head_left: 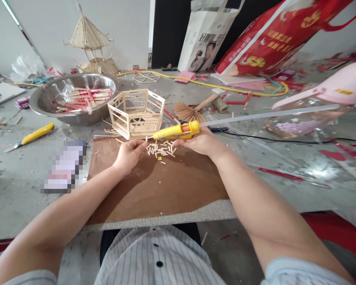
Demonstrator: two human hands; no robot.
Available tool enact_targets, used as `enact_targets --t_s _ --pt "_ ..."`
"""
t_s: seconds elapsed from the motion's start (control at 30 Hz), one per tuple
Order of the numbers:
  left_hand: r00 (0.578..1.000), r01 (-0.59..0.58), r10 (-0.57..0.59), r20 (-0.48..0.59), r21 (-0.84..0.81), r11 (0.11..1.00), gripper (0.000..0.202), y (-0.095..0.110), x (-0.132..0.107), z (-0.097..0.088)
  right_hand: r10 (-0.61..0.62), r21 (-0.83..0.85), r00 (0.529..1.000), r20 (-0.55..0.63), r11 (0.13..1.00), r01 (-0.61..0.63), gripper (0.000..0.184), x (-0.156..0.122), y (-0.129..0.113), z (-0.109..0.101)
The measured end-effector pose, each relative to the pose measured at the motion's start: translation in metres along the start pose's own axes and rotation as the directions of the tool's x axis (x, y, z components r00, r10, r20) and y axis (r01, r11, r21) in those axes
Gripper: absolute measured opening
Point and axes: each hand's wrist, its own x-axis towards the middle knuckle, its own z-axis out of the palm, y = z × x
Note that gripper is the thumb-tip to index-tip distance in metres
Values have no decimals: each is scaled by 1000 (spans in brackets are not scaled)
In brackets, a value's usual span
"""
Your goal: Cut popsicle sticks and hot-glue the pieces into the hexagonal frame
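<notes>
My right hand (200, 141) is wrapped round a yellow hot glue gun (178, 131), whose nozzle points left. A long translucent glue stick (264, 115) sticks out of its back end. Fingers pinched together, my left hand (130, 154) is right at the nozzle tip; whatever small thing it holds is too small to make out. Just below the gun, a pile of short cut wooden stick pieces (161, 149) lies on a brown sheet (160, 190). Behind my left hand stands a hexagonal wooden stick frame (136, 114) with railed sides.
A metal bowl (41, 97) of red-wrapped sticks stands left. A yellow utility knife (37, 133) and a phone (65, 166) lie nearer. Behind are a stick-built pagoda (89, 39), a yellow cable (207, 84) and bags. A brown folding fan (190, 111) and pink-topped bottle (302, 114) are right.
</notes>
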Motion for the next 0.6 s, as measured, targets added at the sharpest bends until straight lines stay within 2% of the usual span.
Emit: enact_targets --t_s 0.23,0.37,0.47,0.6 --pt "1000 -12 12 12 40 999 28 1 -1 0 -62 -52 998 -24 997 61 37 0 2 -3" --pt "1000 -23 22 16 87 996 28 3 -3 1 -56 -47 994 -98 998 51 35 0 3 -9" --pt "999 -36 31 35 136 990 28 5 -4 1 25 -1 976 -216 1000 -26 31 1 7 -18" --pt "998 -50 43 46 157 986 28 5 -5 1 258 143 899 -355 965 -221 22 6 20 -38"
